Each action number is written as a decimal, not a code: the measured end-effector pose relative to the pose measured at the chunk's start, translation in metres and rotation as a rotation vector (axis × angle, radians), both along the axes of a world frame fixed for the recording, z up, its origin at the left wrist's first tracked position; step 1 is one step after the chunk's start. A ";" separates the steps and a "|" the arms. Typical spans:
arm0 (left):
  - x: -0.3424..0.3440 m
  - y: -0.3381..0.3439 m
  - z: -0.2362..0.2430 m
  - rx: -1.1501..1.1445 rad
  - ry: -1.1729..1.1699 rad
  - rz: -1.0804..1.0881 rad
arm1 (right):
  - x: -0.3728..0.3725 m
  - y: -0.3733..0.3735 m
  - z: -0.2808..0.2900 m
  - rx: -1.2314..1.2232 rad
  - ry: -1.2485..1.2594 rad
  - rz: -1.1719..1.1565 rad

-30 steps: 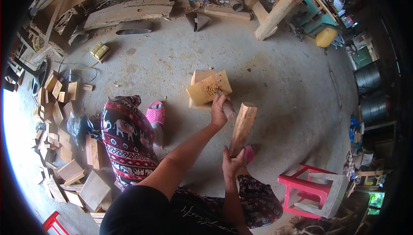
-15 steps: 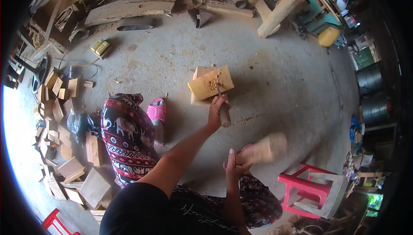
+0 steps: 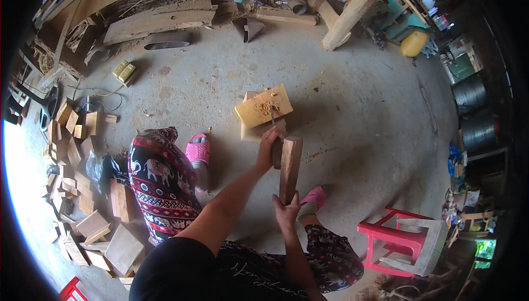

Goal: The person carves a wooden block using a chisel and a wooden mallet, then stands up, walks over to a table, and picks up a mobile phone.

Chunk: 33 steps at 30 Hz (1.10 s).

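A yellowish wood block (image 3: 249,112) lies at a slant on paler wood (image 3: 252,132) on the floor ahead of me. Loose chips (image 3: 268,106) cover a hollow in its upper face. My left hand (image 3: 268,145) is closed around a chisel (image 3: 273,116), its blade tip among the chips and its handle pointing back toward me. A chunky wooden mallet (image 3: 290,166) is in my right hand (image 3: 286,213), fingers wrapped round its lower end. The mallet stands over the chisel's handle end and partly hides it; whether they touch I cannot tell.
Many cut wood blocks (image 3: 77,188) are heaped at the left. A pink plastic stool (image 3: 394,240) lies tipped at the lower right. A yellow power box (image 3: 123,72) with a cord sits at the upper left. A timber post (image 3: 352,17) leans at the back.
The mallet has swung from low on the right, where it was blurred, up and left to the chisel handle. My left hand keeps the chisel at the block.
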State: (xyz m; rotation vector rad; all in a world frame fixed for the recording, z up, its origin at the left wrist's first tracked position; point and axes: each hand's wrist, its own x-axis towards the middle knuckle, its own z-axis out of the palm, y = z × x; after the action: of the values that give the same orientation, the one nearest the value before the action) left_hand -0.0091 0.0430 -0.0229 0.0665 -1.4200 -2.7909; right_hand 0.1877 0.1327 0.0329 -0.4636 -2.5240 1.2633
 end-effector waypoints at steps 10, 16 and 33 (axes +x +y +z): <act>0.037 0.005 0.027 0.060 -0.075 -0.023 | -0.003 0.014 0.019 -0.229 0.182 -0.092; 0.023 0.003 0.052 -0.049 0.052 -0.020 | -0.011 0.012 0.047 -0.292 0.172 -0.077; 0.019 0.034 0.057 -0.996 0.291 0.296 | -0.003 0.034 0.096 -0.363 0.424 -0.219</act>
State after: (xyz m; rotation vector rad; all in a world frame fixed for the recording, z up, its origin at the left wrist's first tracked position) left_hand 0.0095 0.0768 0.0341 -0.1216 -2.2556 -1.5400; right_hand 0.1846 0.1671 0.1287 -0.4731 -1.8529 1.5453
